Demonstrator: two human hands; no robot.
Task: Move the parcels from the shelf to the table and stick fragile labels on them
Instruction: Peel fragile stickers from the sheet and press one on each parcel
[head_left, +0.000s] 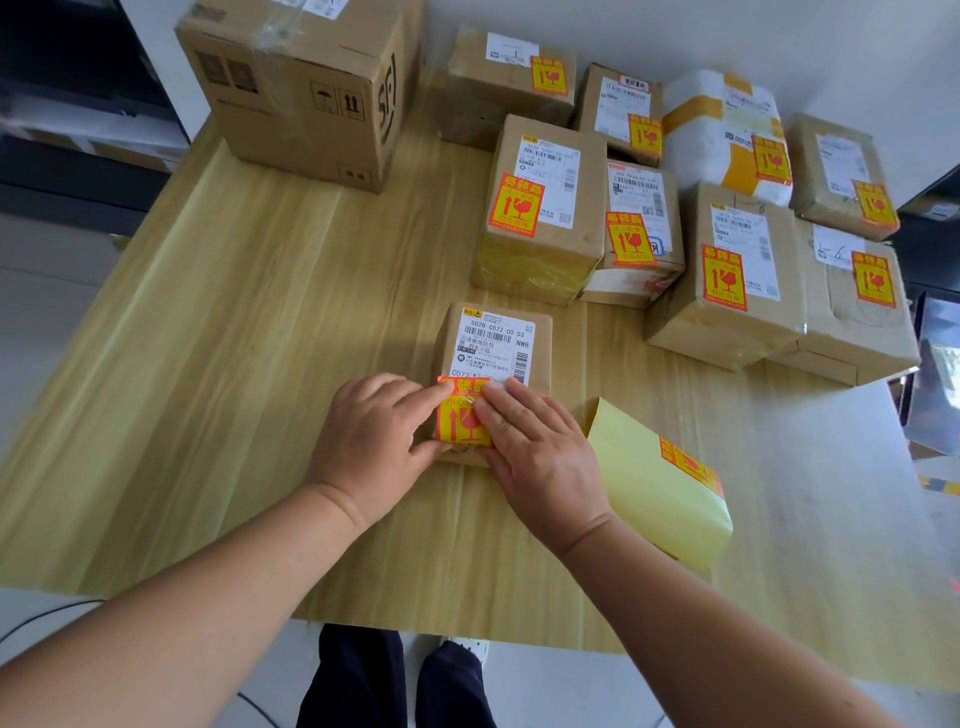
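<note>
Your left hand (374, 441) and right hand (540, 447) press the fragile label (460, 422), fingers flat.
It sits on the parcel (493, 332) reading "502B C072-00 53" and "NW8", just left of the yellow sheet (654, 499).

Left hand (371, 441): palm down, fingers straight, pointing right, tips pressing flat.
Right hand (540, 457): palm down, fingers straight, pointing far-left, tips just beside the left's.
Arms: left forearm (182, 597) and right forearm (727, 623) bare, converging from the near corners.

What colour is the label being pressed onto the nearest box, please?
The label is red and yellow; head view.
</note>
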